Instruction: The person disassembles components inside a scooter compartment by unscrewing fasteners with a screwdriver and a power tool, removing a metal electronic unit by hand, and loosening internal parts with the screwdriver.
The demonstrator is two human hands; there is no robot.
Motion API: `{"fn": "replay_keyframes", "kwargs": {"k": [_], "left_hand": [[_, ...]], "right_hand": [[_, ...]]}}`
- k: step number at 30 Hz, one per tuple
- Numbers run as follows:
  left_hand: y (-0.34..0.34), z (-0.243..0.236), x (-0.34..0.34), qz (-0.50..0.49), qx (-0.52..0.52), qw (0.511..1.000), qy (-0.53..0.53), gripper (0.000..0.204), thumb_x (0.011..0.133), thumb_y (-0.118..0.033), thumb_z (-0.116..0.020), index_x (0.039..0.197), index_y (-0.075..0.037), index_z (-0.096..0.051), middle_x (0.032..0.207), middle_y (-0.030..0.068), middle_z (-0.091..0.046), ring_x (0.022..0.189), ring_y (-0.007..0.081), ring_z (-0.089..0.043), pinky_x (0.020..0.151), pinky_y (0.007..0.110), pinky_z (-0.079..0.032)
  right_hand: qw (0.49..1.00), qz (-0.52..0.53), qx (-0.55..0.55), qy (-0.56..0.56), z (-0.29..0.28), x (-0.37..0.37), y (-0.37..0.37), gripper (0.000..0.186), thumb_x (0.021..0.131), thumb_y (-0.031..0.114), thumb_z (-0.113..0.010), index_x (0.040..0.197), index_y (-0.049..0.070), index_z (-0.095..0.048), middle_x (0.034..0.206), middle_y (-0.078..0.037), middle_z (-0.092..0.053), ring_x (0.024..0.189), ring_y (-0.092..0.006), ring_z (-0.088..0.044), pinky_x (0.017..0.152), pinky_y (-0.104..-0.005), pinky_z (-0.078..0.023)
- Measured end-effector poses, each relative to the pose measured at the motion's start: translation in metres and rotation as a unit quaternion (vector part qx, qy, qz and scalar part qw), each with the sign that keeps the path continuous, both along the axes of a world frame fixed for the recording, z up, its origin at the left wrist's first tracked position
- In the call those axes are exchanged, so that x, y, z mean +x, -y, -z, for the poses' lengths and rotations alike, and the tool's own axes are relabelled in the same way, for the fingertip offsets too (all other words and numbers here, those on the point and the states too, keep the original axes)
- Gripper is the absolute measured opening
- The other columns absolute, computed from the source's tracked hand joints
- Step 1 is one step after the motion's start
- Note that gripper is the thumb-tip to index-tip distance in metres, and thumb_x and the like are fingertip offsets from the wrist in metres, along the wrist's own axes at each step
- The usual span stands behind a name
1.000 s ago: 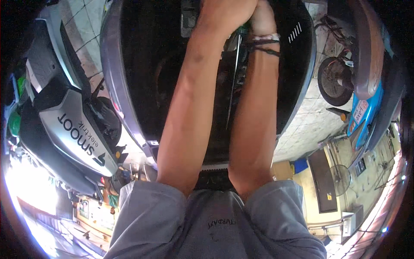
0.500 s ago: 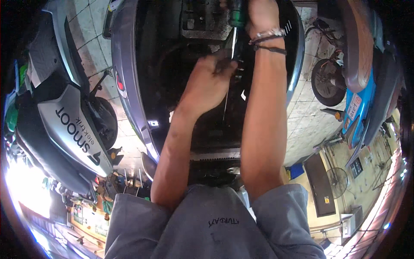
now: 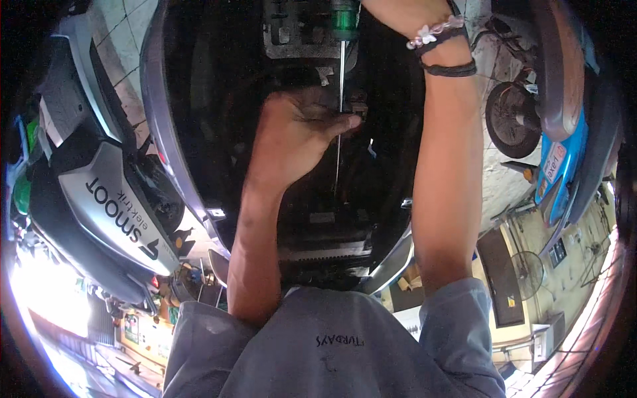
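Observation:
A long screwdriver stands over the dark inside of a scooter body (image 3: 192, 166), its green and black handle (image 3: 344, 25) at the top edge and its thin metal shaft (image 3: 342, 73) running down toward me. My left hand (image 3: 288, 142) is closed around the shaft, thumb and fingers meeting on it; the curled fingers are in shadow. My right hand (image 3: 411, 16) is beside the handle at the top, a beaded bracelet and dark bands on its wrist. Its fingers are cut off by the picture's edge, so their hold cannot be seen. The tip is lost in the dark.
A silver and black scooter (image 3: 109, 199) stands close on the left. On the right are a blue scooter (image 3: 561, 166) and a black wheel (image 3: 514, 119). Farther back, a fan (image 3: 527, 273) stands by the wall. Pale tiles (image 3: 126, 43) cover the floor.
The screwdriver has shifted slightly left in the picture, and my left hand has moved left and nearer. My right hand has shifted right; more of the green handle shows.

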State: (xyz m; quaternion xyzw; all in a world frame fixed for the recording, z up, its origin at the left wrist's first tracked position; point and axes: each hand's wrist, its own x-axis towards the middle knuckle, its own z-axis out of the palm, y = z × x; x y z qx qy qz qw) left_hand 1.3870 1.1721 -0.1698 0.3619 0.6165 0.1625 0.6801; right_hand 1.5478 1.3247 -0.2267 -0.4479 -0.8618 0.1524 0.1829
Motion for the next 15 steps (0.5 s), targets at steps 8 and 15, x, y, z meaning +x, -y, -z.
{"fn": "replay_keyframes", "kwargs": {"k": [8, 15], "left_hand": [[-0.002, -0.006, 0.009, 0.049, 0.071, 0.993, -0.078, 0.016, 0.089, -0.009, -0.078, 0.101, 0.001, -0.076, 0.089, 0.0157, -0.078, 0.08, 0.0194, -0.075, 0.077, 0.033, -0.056], [0.013, 0.003, -0.008, 0.085, -0.009, 0.996, -0.038, 0.019, 0.096, -0.008, -0.067, 0.111, 0.002, -0.073, 0.098, 0.0189, -0.076, 0.09, 0.02, -0.073, 0.082, 0.032, -0.054]], "right_hand": [[0.955, 0.123, -0.245, -0.109, -0.02, 0.014, -0.016, 0.026, 0.089, 0.021, -0.07, 0.093, -0.005, -0.075, 0.091, -0.023, -0.074, 0.084, -0.0377, -0.072, 0.079, -0.0405, -0.056], [0.99, -0.06, 0.129, -0.01, -0.003, 0.012, -0.018, 0.02, 0.086, 0.012, -0.058, 0.085, -0.004, -0.071, 0.09, -0.025, -0.071, 0.086, -0.0399, -0.069, 0.08, -0.0448, -0.056]]}}
